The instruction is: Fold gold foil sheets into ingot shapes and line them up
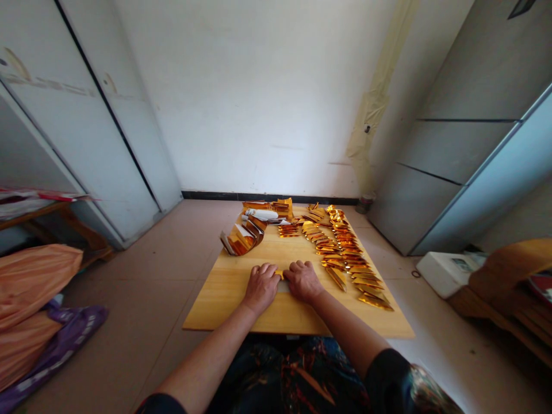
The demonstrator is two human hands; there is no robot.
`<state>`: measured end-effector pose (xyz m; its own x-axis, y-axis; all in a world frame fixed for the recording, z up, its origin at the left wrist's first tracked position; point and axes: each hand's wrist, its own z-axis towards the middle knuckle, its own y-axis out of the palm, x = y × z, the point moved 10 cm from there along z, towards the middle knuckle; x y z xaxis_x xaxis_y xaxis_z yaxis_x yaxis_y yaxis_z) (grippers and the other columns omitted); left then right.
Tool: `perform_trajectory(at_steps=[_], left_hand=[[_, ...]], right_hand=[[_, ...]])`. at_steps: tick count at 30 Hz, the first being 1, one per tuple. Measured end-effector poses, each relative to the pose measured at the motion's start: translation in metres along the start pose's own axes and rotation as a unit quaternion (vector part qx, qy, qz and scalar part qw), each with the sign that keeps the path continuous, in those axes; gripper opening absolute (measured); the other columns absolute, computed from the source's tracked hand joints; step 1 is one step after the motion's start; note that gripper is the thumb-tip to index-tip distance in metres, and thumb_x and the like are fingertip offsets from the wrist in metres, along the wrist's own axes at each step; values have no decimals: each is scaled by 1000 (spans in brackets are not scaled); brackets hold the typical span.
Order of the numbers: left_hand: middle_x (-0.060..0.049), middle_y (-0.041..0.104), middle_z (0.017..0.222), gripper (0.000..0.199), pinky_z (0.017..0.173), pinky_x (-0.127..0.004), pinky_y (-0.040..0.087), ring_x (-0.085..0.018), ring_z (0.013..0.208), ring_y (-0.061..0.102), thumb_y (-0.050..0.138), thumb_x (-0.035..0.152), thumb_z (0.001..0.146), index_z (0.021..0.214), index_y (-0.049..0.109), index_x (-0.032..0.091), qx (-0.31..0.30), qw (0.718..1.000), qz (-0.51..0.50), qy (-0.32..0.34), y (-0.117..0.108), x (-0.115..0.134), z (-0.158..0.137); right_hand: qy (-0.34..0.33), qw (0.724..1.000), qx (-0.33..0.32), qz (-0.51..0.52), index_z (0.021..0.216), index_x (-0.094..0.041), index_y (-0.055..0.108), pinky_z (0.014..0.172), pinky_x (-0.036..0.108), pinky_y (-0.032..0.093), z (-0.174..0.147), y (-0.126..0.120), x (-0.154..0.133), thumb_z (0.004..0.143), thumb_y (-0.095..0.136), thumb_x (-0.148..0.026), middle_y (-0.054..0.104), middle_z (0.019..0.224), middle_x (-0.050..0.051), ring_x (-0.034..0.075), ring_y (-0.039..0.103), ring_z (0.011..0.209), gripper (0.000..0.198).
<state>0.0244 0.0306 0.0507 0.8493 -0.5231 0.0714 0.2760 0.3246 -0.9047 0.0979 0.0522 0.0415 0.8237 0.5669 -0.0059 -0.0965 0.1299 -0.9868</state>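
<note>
My left hand (262, 284) and my right hand (303, 280) rest close together on a wooden board table (228, 293). Their fingers are curled closed on a small piece of gold paper (279, 275), of which just a strip shows between them. A pale edge lies under the fingers; what it is I cannot make out. To the right of my right hand lie rows of folded gold foil paper pieces (345, 253). Beyond my left hand, a curved stack of gold foil sheets (244, 238) sits near the table's left edge.
A white bottle-like object (261, 214) lies among more gold paper at the table's far edge. A grey refrigerator (431, 155) stands right, a pale cabinet (86, 115) left. Orange and purple bags (38, 310) are at the left, a white box (440, 273) at the right.
</note>
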Motion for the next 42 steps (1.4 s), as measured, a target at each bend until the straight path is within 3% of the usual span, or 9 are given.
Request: perform_trajectory(at_steps=[4,16,23,30,42], left_hand=[[-4,66,92,17,82,-38,35,-20,92,56,49,17,87,91,65,21,-40,999,-6,-8,6,0,0],[-5,66,95,17,80,-37,31,-20,92,57,47,15,87,93,62,21,-49,998,-9,-29,6,-2,-1],[-3,64,102,24,83,-39,30,-20,96,55,46,21,91,106,61,30,-62,998,7,-20,11,-1,0],[-3,64,108,24,81,-37,32,-19,95,55,44,21,92,106,62,27,-68,997,15,-17,13,-1,-1],[-2,66,104,22,88,-42,28,-20,96,53,45,20,91,104,61,29,-74,997,11,-14,10,2,1]], right_hand=[[-1,1000,-4,-5,95,-23,63,76,35,27,-4,0,0,85,49,-25,60,92,7,22,47,91,18],[5,1000,28,1,96,-21,59,83,36,24,-35,-9,13,89,48,-34,62,96,5,20,47,95,19],[0,1000,27,-5,92,-20,63,87,40,24,-23,-10,6,86,52,-43,62,93,6,23,45,97,26],[-21,999,13,24,107,-22,58,84,37,26,-15,-6,-13,84,54,-37,62,104,5,22,46,100,27],[7,999,24,20,108,-24,58,85,36,25,-41,-10,12,89,50,-37,63,107,5,21,48,100,24]])
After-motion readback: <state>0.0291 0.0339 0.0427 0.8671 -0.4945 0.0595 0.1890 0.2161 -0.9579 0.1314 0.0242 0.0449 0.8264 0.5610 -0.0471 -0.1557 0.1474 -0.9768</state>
